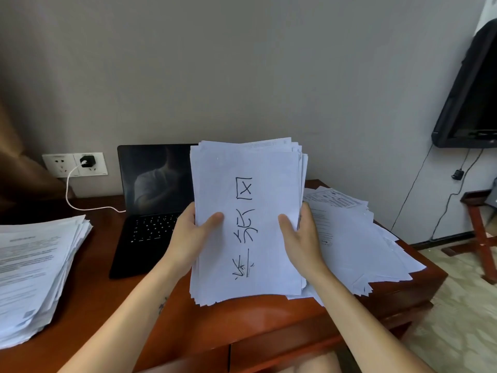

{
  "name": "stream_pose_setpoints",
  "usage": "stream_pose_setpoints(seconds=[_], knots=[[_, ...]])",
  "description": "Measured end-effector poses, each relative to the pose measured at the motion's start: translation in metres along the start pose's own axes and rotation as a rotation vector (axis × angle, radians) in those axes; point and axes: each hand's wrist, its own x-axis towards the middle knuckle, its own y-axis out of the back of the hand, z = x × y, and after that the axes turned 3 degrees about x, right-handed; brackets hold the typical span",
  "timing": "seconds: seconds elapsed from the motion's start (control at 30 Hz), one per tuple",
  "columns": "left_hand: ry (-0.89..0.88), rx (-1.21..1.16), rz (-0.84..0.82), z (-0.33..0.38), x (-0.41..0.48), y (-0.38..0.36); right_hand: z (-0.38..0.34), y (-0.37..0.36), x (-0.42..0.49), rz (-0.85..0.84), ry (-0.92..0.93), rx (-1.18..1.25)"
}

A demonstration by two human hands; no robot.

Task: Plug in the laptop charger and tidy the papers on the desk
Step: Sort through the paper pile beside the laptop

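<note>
I hold a thick stack of white papers (pixel 246 222) upright above the desk, its bottom edge near the desk top; the front sheet bears black handwritten marks. My left hand (pixel 192 235) grips its left edge, thumb on the front. My right hand (pixel 301 235) grips its right edge the same way. Behind the stack stands an open black laptop (pixel 153 200) with a dark screen. A black charger plug (pixel 88 161) sits in the wall socket (pixel 75 164), and its white cable (pixel 80 205) runs down to the laptop's left side. Loose papers (pixel 357 238) lie spread at the desk's right.
Another paper pile (pixel 35 270) lies at the left of the red-brown wooden desk (pixel 242 327). A black wall-mounted screen (pixel 470 103) hangs at the right with cables below it. A wooden stand (pixel 481 232) is on the floor at far right.
</note>
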Motion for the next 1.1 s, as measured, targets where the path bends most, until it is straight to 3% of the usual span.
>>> stream_pose_setpoints(seconds=[0.13,0.23,0.43,0.57,0.63,0.7,0.77,0.83,0.97,1.1], knots=[[0.181,-0.056,-0.22,-0.013,0.001,0.01,0.01,0.014,0.008,0.041,-0.115,0.063],[0.234,0.058,-0.355,-0.036,-0.001,0.006,0.023,0.02,0.019,0.078,-0.256,0.113],[0.258,0.061,-0.186,-0.067,0.006,-0.012,0.057,0.035,0.03,-0.06,-0.431,0.006],[0.204,0.092,-0.083,-0.075,0.015,-0.008,0.065,0.057,0.029,0.021,-0.405,0.004],[0.169,0.139,-0.012,-0.079,0.023,-0.004,0.077,0.075,0.031,0.102,-0.312,-0.216],[0.163,0.165,0.059,-0.085,0.029,-0.001,0.088,0.092,0.036,0.106,-0.211,-0.591],[0.152,0.171,0.109,-0.092,0.029,-0.001,0.094,0.105,0.041,0.068,-0.271,-0.95],[0.125,0.173,0.141,-0.098,0.026,-0.003,0.098,0.11,0.044,-0.009,-0.416,-1.126],[0.08,0.156,0.186,-0.101,0.022,0.001,0.104,0.108,0.049,-0.1,-0.383,-1.152],[0.057,0.153,0.236,-0.102,0.02,0.012,0.101,0.106,0.061,-0.128,-0.505,-1.101]])
